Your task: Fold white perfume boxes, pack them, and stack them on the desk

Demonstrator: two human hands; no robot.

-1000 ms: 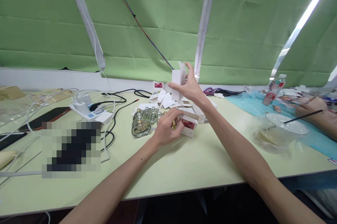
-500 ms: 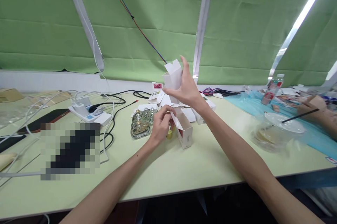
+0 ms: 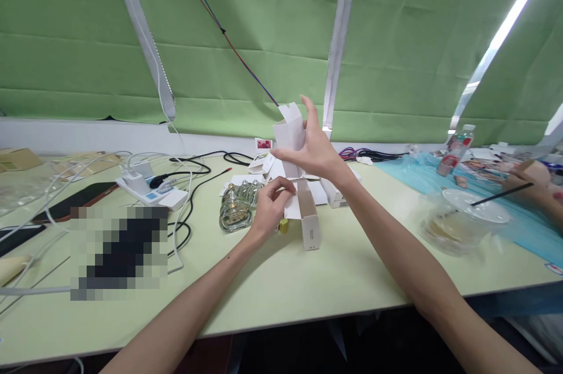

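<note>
From my left hand (image 3: pixel 270 210) the table (image 3: pixel 334 286) lay bare toward 6 o'clock, the widest way through. Glass bottles (image 3: pixel 235 213) crowded 9 o'clock, cables (image 3: pixel 192 192) beyond them. The open box (image 3: pixel 310 227) (its flap in my fingers) blocked 3 o'clock; my right hand (image 3: pixel 314 148) and its carton (image 3: pixel 289 133) barred 1 o'clock, loose cartons (image 3: pixel 332 193) behind.
</note>
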